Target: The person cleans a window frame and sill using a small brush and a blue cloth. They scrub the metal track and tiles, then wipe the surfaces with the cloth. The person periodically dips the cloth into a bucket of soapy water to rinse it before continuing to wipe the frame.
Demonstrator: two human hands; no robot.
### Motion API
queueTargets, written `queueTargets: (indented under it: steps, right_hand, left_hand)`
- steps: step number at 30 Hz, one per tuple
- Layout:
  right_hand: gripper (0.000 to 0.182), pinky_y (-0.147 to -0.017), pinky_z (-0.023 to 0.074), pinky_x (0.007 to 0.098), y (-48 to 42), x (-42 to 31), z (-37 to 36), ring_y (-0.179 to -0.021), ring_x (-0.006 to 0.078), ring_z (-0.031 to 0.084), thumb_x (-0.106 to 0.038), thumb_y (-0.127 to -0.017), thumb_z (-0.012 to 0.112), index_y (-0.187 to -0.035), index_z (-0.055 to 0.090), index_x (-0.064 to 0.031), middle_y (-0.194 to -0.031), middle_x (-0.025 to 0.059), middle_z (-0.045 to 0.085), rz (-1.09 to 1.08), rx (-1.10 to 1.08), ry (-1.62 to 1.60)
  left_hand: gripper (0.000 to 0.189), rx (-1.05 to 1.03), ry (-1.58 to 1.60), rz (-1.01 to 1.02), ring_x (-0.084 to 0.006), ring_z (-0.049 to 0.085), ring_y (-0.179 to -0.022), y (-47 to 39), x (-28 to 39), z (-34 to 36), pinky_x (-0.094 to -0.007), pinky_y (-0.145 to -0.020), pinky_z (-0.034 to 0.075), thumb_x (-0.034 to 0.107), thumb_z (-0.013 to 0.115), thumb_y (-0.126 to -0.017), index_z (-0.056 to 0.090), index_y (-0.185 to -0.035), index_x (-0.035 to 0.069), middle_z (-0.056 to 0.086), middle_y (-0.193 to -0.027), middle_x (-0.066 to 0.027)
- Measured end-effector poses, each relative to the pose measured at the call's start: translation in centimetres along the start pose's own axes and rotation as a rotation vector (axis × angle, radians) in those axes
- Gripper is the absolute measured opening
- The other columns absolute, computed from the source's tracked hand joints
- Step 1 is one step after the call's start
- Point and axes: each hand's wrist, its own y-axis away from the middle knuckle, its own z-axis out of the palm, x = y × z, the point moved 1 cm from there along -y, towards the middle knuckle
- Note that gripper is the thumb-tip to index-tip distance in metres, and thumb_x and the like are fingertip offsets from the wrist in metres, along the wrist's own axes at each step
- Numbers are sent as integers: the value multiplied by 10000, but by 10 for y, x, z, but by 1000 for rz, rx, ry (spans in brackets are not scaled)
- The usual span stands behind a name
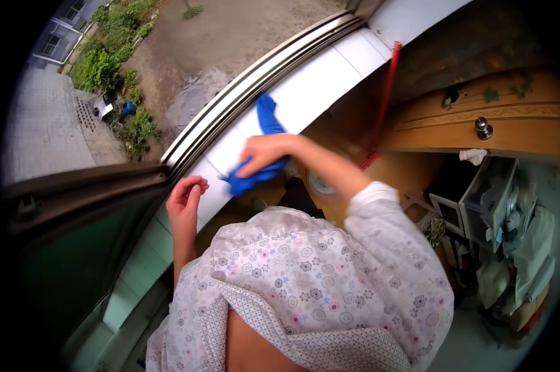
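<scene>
A bright blue cloth (269,118) is bunched under my right hand (263,151), which grips it over the white tiled windowsill (310,76). One end of the cloth trails along the tiles toward the window track, and the bunched part reaches past the sill's inner edge. Some blur shows on the cloth and fingers. To the left, my left hand (187,193) is raised above the sill with its fingers curled; nothing shows in it. Beside the sill runs the metal window track (261,86), and a dark-framed window pane (89,223) stands at the left.
Past the track lie bare ground (224,32) and green shrubs (96,69) outside. A red pole (389,88) leans at the sill's right end. Behind it stands a wooden cabinet (428,135) with a round knob. Clear plastic drawers (486,200) and bags (533,255) crowd the right.
</scene>
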Motion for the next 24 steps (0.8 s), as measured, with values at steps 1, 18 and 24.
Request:
queueTargets:
  steps: [1,18,24]
  right_hand:
    - [407,-638,443,292,29,8,0,-656,178,568,-389,-764,606,-835,627,11,-734,127,625,27,-2,-142]
    - [227,-759,437,286,-36,-45,62,-798,182,589,-241,-765,633,-897,653,-58,-881,102,641,-94,43,-82]
    - [214,-751,441,379,-118,-44,4,-889,315,521,-307,-752,572,-838,652,-128,-1047,85,569,-82,1182,526]
  left_hand:
    - [138,35,2,2,-143,570,-813,13,-4,-18,-256,-760,457,-6,497,-837,556,-959,-29,591,-889,-76]
    - [158,321,145,-221,-123,555,-826,138,-74,-130,-231,-761,443,12,500,-837,557,-983,-6,585,-911,-67]
    - [144,373,269,-273,-116,554,-810,144,-94,-122,-227,-753,450,13,494,-843,565,-966,-9,590,-895,-65]
